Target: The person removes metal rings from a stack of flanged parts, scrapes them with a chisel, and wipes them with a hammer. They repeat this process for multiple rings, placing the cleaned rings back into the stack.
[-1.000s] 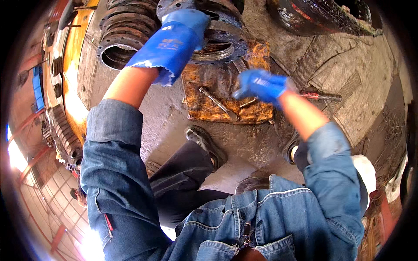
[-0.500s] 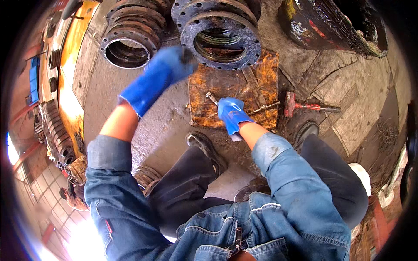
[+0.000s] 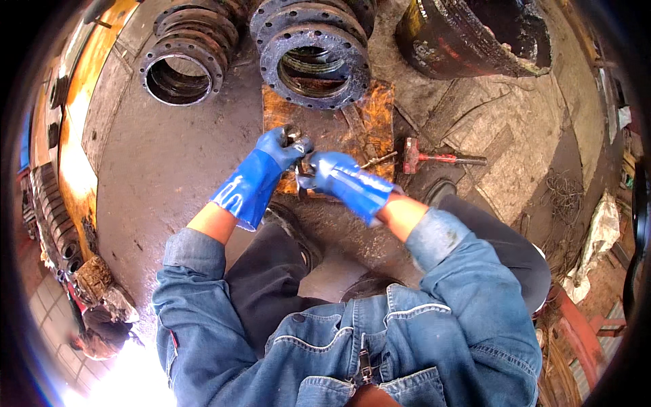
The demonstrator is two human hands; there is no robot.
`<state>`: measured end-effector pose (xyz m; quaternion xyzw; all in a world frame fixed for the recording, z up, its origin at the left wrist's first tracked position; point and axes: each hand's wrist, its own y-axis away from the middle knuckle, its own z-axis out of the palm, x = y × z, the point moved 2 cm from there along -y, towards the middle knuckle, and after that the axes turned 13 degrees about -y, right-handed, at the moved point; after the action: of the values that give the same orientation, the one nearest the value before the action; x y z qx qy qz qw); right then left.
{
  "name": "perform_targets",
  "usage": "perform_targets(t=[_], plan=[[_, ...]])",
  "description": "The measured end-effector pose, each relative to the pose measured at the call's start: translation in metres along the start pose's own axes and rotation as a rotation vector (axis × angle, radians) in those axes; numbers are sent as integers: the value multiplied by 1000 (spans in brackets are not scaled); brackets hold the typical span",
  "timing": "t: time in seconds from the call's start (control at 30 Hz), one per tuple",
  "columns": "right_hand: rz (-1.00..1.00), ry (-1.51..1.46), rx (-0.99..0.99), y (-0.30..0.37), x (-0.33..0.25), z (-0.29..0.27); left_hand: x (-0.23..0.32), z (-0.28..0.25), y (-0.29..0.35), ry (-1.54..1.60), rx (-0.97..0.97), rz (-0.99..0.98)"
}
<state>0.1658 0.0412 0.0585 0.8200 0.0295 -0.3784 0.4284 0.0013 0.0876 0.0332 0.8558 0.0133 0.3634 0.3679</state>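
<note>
Both my hands wear blue rubber gloves and meet above the near left part of a stained orange-brown board (image 3: pixel 380 122). My left hand (image 3: pixel 277 148) is closed around a small dark metal piece (image 3: pixel 291 133) that sticks up past its fingers. Beside it, my right hand (image 3: pixel 330 171) is closed too, at a dark metal part (image 3: pixel 301 182) hanging down between the gloves. Whether these are one piece or two, I cannot tell. On the board, right of my right hand, lies a thin metal rod (image 3: pixel 380 159).
A blue-black bolt-holed flange (image 3: pixel 352 71) on a ribbed pipe overlaps the board's far edge; a similar one (image 3: pixel 215 71) lies left. A red-headed hammer (image 3: pixel 411 156) rests right of the board. A large black pipe section (image 3: pixel 441 47) lies far right. A person (image 3: pixel 102 332) is at lower left.
My left hand has come down and nearer to me, toward my right hand. My right hand has moved left and lifted from the board with metal in it. The view has shifted.
</note>
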Motion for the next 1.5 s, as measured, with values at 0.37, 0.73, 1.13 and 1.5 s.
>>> perform_targets(t=[0.37, 0.73, 1.13, 1.5], plan=[[446, 892, 12, 51, 249, -105, 84, -87, -37, 313, 359, 663], [563, 719, 7, 39, 234, -109, 87, -64, -92, 38, 215, 486], [459, 560, 117, 91, 207, -162, 101, -55, -93, -69, -3, 491], [22, -433, 119, 134, -56, -205, 64, -29, -110, 159, 48, 654]])
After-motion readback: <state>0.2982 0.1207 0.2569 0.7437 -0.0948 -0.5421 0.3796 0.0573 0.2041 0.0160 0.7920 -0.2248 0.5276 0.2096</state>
